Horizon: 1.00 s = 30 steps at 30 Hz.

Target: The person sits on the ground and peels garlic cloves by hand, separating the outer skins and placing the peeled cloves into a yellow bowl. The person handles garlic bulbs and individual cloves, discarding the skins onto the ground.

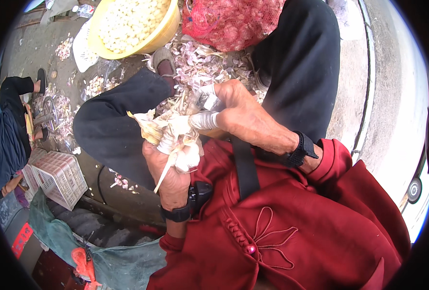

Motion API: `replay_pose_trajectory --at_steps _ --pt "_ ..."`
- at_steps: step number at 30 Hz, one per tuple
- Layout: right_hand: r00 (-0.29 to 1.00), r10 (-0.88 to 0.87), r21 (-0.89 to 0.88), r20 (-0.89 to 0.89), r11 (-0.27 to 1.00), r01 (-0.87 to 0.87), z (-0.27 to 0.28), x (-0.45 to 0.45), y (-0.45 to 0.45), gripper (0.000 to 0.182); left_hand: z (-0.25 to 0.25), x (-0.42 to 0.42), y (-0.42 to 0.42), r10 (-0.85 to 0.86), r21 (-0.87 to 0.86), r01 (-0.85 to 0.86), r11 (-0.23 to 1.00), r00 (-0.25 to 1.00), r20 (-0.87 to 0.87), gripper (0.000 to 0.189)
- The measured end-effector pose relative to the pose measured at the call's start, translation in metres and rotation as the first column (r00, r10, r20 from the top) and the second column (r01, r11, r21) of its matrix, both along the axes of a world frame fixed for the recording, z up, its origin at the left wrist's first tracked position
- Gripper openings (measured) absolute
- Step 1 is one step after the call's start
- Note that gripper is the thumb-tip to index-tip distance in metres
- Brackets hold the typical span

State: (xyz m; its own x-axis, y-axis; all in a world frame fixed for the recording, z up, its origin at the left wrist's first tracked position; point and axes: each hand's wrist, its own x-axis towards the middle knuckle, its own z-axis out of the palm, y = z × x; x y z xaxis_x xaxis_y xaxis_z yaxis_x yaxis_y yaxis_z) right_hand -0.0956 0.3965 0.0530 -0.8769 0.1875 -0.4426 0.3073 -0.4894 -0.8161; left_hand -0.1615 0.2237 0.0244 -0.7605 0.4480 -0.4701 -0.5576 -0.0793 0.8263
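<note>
My left hand (165, 172) holds a cluster of white garlic bulbs (187, 158) with dry leaves and a thin stalk that hangs down over the palm. A wrapping is visible on one of its fingers. Above and to the right, my right hand (241, 114) has white tape around its fingers and thumb. Its taped fingertips pinch dry garlic skins (181, 122) at the upper side of the cluster. Something shiny, perhaps clear wrapping, shows at these fingers; its kind cannot be told. Both hands are above my lap, between my knees.
Ahead stands a yellow basin (176, 21) of peeled garlic cloves, beside a red mesh sack (232, 25) of garlic bulbs. Garlic skins (203, 61) cover the ground around my shoes. At left are a white plastic crate (60, 179) and another person (7, 134). Green netting (127, 266) lies below.
</note>
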Motion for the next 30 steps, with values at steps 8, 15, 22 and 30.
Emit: replay_pose_trajectory --at_steps 8,15,22,30 --pt "0.991 -0.013 -0.161 -0.13 0.987 -0.008 -0.004 0.002 -0.004 0.002 -0.001 -0.006 0.0 -0.101 0.353 -0.02 0.936 0.942 0.319 0.031" --pt "0.988 -0.105 0.029 -0.11 0.994 0.109 -0.021 0.005 -0.02 0.005 0.008 -0.001 0.008 -0.028 0.297 -0.061 0.953 0.958 0.285 0.028" --pt "0.969 -0.245 0.204 0.007 0.949 0.239 -0.037 0.004 -0.028 0.008 0.002 0.001 0.012 -0.111 0.207 0.113 0.972 0.994 -0.019 0.029" --pt "0.984 -0.167 0.087 -0.055 0.981 0.171 -0.024 0.002 -0.02 0.005 0.001 0.001 0.005 -0.146 0.086 0.145 0.986 0.989 0.0 0.028"
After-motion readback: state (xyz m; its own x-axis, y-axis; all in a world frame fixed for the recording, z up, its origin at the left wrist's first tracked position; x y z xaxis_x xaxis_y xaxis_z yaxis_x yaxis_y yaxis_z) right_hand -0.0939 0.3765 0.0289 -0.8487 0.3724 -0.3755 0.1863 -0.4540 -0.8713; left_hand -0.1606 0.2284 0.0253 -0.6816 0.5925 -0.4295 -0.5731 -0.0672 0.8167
